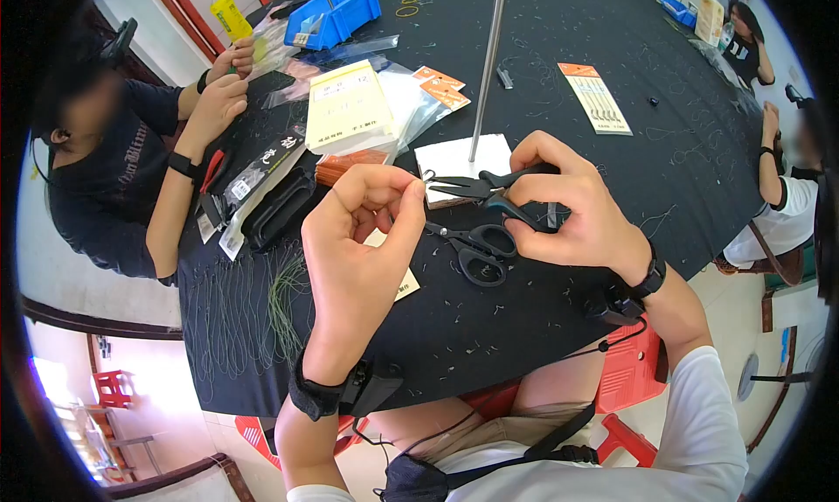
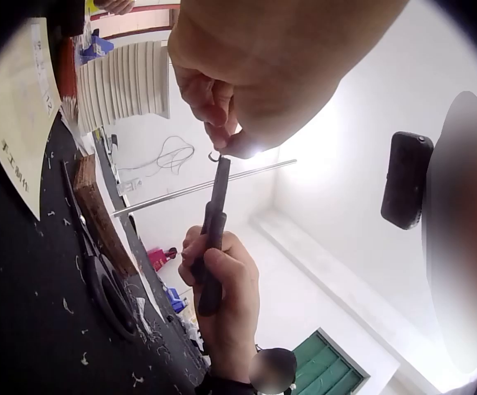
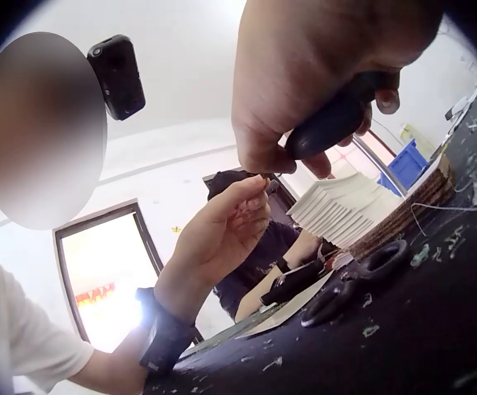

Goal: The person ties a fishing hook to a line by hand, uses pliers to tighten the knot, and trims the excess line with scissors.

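A black tabletop is seen from above, with a pair of black scissors (image 1: 463, 237) lying near its front edge. Above the scissors, a tiny curved hook (image 2: 213, 156) is pinched by the left hand (image 1: 363, 231) — a narrow grip, thumb against forefinger. Dark pliers (image 1: 481, 188) are held in the right hand (image 1: 581, 205), with fingers curled round the handles; their tips are brought to the hook, though whether it is touched cannot be told. Just beyond the scissors, a metal rod (image 1: 487, 74) is stood on a white-topped block (image 1: 437, 159). Beyond them to the left, a stack of cream paper (image 1: 350, 109) and a blue basket (image 1: 350, 17) are placed; to the right, a printed card (image 1: 594, 98). Left of the scissors, green threads (image 1: 284, 301) are spread.
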Tool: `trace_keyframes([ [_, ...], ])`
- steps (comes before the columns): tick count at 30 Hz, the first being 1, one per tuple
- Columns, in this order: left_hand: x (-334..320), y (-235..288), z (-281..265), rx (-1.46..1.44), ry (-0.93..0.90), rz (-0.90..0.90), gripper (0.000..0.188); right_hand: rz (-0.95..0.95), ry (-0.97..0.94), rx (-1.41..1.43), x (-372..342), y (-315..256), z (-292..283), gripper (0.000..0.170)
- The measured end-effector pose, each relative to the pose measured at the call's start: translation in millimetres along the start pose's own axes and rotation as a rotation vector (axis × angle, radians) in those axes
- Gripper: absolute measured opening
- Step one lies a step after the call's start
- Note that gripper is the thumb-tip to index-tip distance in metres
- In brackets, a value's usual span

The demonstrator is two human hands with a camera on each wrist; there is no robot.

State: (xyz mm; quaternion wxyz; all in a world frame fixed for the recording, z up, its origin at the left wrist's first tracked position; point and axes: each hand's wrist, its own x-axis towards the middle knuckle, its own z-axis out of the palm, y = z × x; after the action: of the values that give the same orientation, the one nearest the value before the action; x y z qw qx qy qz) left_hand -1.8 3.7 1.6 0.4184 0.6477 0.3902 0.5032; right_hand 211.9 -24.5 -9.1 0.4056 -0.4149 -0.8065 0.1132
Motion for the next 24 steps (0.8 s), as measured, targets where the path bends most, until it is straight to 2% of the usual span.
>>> trace_keyframes([
  [24, 0.0, -2.1, 0.3, -0.015, 0.016, -0.009, 0.006, 0.037, -0.041, 0.016, 0.5, -1.2, -0.4, 0.015],
])
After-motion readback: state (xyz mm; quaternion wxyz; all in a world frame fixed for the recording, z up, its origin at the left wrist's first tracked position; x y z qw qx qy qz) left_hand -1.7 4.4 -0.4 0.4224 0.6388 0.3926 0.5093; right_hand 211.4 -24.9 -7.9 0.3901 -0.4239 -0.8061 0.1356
